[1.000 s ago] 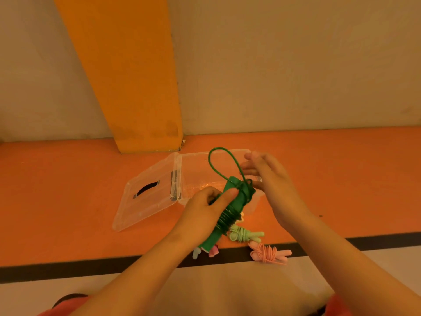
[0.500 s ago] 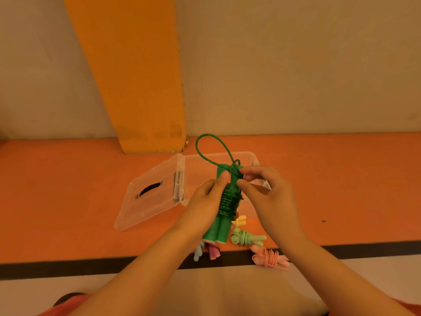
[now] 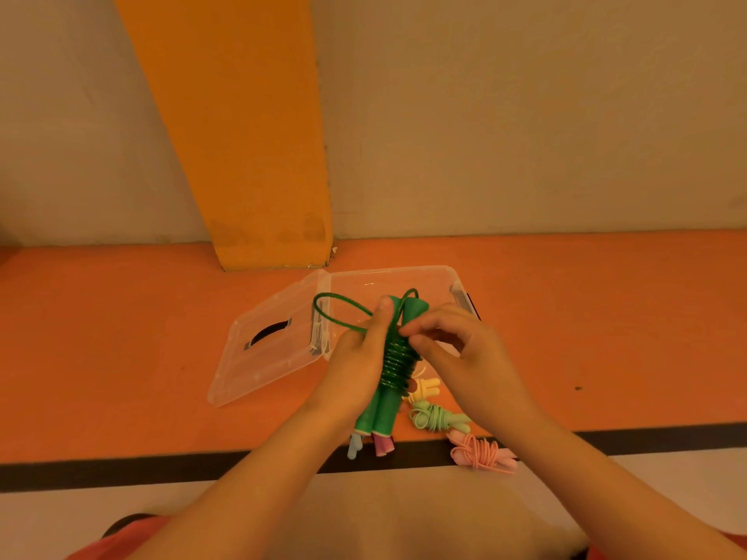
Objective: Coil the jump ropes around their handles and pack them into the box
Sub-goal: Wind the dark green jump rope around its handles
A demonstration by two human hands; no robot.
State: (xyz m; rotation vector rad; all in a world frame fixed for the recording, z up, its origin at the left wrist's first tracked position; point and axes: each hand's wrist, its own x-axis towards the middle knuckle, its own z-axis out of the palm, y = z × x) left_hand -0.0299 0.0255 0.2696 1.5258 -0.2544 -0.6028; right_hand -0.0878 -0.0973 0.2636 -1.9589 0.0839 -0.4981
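While your left hand (image 3: pixel 359 353) grips the two handles of the dark green jump rope (image 3: pixel 394 365), thumb laid up along them, the pair sits side by side as one core for the coils. Your right hand (image 3: pixel 456 349) pinches the cord at the upper end of the winding between thumb and forefinger, which looks meant to keep the turns tight. One loose loop arcs left; I judge only that tail is left to tuck.

You hold the bundle above the orange surface (image 3: pixel 121 357), just in front of the clear plastic box (image 3: pixel 404 272), whose hinged lid (image 3: pixel 262 357) lies open to the left, so the drop in is short. Coiled pale green (image 3: pixel 434 418), pink (image 3: pixel 481 454) and yellow (image 3: pixel 424 388) ropes lie on the surface under your right wrist, outside the box.
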